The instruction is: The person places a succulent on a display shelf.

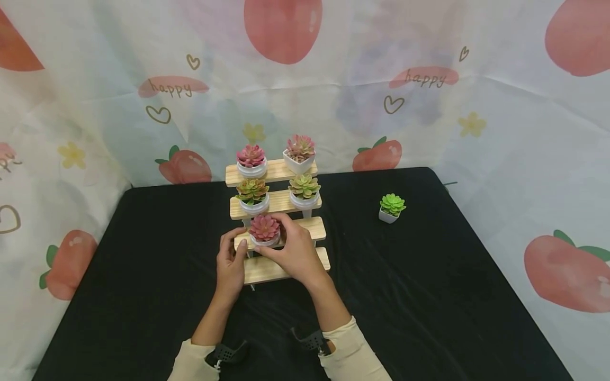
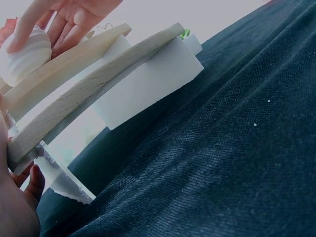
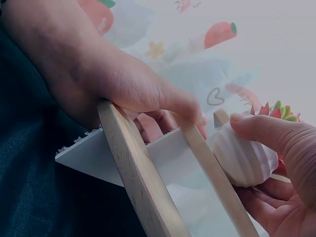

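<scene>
A four-step wooden plant stand [image 1: 267,269] with white side supports stands on a black cloth. At the left end of its third board down, my left hand [image 1: 230,270] grips the board, thumb along the front edge and fingers behind. My right hand [image 1: 300,253] holds the ribbed white pot [image 3: 245,154] of a dusky-pink succulent [image 1: 264,227] between thumb and fingers. This pot is at the left part of the same board, its base close against the wood in the right wrist view. The lowest board carries no plant.
On the top board are a pink succulent [image 1: 250,155] and a pink-green one [image 1: 300,147]. The second board bears a reddish-green succulent [image 1: 252,190] and a pale green one [image 1: 304,186]. A bright green succulent [image 1: 393,203] stands on the black cloth [image 1: 429,296] to the right.
</scene>
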Demonstrator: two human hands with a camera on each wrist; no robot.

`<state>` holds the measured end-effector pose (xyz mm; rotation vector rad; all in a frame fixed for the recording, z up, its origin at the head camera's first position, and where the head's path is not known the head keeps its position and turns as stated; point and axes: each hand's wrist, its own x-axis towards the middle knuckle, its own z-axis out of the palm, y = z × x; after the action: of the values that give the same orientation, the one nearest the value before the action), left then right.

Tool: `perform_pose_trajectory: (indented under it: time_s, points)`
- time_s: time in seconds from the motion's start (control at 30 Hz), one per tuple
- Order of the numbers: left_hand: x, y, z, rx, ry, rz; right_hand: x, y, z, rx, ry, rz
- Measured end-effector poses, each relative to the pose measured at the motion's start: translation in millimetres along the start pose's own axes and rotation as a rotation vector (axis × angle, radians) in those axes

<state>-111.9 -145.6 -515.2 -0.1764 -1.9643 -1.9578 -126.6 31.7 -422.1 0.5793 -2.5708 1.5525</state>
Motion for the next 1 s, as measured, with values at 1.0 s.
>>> perform_pose_trajectory:
  time_s: [1.0]
  points:
    - [-0.9,1.1,1.8,-0.007,0.008,0.004,-5.1,-8.2,-18.7,-0.034,-0.029,0.019]
